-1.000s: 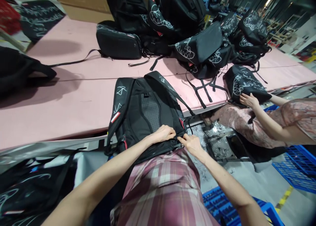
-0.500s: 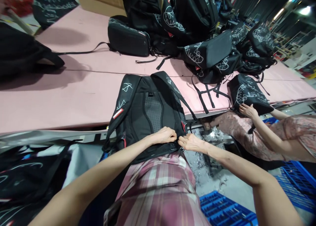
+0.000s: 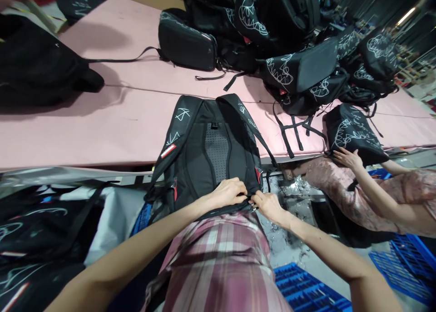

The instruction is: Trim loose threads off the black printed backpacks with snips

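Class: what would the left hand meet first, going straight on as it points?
The left hand would probably meet the right hand first, at the black backpack, though depth is unclear.

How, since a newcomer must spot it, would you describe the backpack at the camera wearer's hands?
Find the long pink table, then the plaid lap before its near edge. From lap toward table stretches a black backpack, the left hand and right hand at its lower end. Unlike the black bags beyond, it shows a grey dotted back panel between two shoulder straps.

No text is readable, even on the strap label (image 3: 168,151).
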The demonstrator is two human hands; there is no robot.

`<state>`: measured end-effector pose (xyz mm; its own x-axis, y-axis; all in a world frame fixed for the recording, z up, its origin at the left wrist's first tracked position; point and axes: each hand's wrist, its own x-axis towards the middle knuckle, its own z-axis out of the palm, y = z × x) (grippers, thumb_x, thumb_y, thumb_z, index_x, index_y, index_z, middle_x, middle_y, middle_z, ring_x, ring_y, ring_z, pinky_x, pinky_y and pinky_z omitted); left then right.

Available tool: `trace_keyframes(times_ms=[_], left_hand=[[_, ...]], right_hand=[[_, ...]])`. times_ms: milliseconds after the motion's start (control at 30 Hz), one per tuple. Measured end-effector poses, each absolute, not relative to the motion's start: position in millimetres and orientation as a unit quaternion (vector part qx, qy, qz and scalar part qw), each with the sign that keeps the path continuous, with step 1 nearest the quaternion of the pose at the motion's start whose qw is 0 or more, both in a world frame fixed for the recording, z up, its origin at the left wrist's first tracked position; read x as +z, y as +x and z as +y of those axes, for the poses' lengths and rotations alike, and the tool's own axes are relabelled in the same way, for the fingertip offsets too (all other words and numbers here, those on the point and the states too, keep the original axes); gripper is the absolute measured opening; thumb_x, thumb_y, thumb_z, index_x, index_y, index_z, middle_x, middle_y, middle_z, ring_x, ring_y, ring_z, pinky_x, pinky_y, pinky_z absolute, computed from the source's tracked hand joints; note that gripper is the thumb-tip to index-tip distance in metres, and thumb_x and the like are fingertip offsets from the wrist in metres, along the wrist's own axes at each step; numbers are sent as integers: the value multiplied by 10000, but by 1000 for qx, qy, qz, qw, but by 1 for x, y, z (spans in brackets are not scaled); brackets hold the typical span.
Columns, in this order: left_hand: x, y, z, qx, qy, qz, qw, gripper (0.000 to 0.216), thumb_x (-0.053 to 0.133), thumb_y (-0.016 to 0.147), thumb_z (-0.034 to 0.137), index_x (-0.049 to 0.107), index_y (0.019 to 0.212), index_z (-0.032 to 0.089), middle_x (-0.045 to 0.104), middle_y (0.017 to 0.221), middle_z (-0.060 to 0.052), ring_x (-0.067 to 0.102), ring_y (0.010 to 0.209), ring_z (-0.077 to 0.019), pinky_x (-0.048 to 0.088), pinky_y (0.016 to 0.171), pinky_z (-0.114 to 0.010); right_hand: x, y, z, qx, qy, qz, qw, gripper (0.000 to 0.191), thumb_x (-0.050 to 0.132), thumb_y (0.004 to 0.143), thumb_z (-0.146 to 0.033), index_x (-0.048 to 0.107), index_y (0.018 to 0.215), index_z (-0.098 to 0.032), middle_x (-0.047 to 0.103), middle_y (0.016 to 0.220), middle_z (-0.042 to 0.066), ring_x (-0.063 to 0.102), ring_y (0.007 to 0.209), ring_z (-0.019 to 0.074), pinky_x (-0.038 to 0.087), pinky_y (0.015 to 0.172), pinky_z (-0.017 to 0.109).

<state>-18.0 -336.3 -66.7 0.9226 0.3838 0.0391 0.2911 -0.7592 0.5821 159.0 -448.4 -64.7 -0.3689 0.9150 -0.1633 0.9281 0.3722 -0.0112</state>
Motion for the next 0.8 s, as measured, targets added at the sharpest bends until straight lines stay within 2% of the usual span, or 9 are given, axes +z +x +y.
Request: trace_keyframes(times_ms=[100, 200, 300, 400, 533, 667, 800], left_hand=[[-62, -23, -341, 87, 939, 164, 289, 206, 501, 846, 306, 639, 964, 210, 653, 960, -12, 539, 881, -152, 416, 739, -241], [-58, -53, -343, 106, 949, 155, 253, 269, 510, 850, 347, 601, 1064, 212, 623, 1091, -39, 516, 1009, -175, 406, 845, -288], [-64, -117, -350, 141, 944, 236, 180, 286, 521, 842, 366, 604, 1072, 218, 621, 1125, -59, 474, 1123, -227, 367, 936, -378], [-80, -183, -364, 146, 919, 349, 110, 382, 611, 771, 373, 586, 1121, 222, 601, 1177, -78, 406, 1198, -310, 348, 953, -476], [-116, -217, -378, 178, 898, 391, 92, 525, 644, 738, 389, 524, 1216, 209, 552, 1247, -102, 318, 1256, -361, 334, 962, -529], [-138, -208, -377, 246, 881, 390, 110, 624, 621, 727, 485, 488, 1258, 185, 535, 1256, -122, 267, 1283, -346, 311, 1002, -517], [-141, -201, -379, 269, 877, 374, 139, 626, 582, 757, 486, 453, 1291, 186, 510, 1287, -114, 226, 1295, -336, 296, 1015, -512]], right_hand=[[-70, 152, -463, -73, 635, 769, 30, 142, 458, 879, -227, 563, 971, -200, 615, 861, 28, 558, 582, 121, 281, 487, 233], [-77, 145, -475, -99, 708, 698, -42, 145, 488, 822, -189, 579, 934, -204, 633, 867, 27, 585, 629, 137, 308, 510, 225], [-82, 139, -483, -139, 752, 629, -137, 162, 466, 791, -174, 586, 898, -197, 650, 796, 24, 606, 674, 167, 345, 558, 228], [-83, 134, -486, -209, 771, 557, -229, 158, 464, 777, -231, 589, 860, -183, 650, 731, 21, 595, 643, 173, 372, 585, 238], [-79, 114, -484, -307, 759, 472, -327, 178, 470, 773, -322, 562, 763, -170, 628, 677, 19, 568, 616, 166, 398, 581, 238], [-79, 62, -479, -344, 730, 470, -357, 176, 460, 777, -319, 555, 737, -178, 624, 655, 17, 573, 620, 170, 420, 599, 250], [-89, -6, -465, -380, 655, 563, -330, 167, 441, 760, -193, 599, 816, -184, 657, 705, 16, 598, 647, 166, 425, 632, 250]])
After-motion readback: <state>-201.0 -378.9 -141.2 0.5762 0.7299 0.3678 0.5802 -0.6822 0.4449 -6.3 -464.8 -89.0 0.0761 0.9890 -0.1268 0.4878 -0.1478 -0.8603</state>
